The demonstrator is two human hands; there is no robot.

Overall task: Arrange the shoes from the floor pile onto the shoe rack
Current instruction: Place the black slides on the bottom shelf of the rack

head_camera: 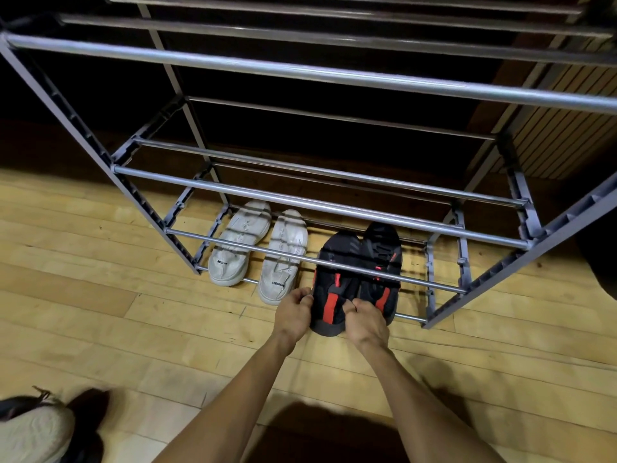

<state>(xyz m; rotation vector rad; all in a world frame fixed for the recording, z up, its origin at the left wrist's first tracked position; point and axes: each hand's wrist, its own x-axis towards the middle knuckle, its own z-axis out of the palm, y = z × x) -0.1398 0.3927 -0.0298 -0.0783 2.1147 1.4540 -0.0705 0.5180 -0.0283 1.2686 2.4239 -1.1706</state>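
A grey metal shoe rack (320, 208) with several tiers of bars stands in front of me. On its lowest tier sit two white sneakers (257, 245), side by side at the left. To their right lie two black shoes with red stripes. My left hand (293, 312) grips the left side of the heel of the nearer black-and-red shoe (334, 285). My right hand (365, 320) pinches that heel from the right. The second black-and-red shoe (380, 262) rests just beside it on the bars.
The floor is light wooden planks (100, 295). At the bottom left lie a pale shoe (33, 429) and a dark shoe (86, 409) on the floor. A dark wall runs behind the rack, and slatted wood panelling (561, 128) stands at the right.
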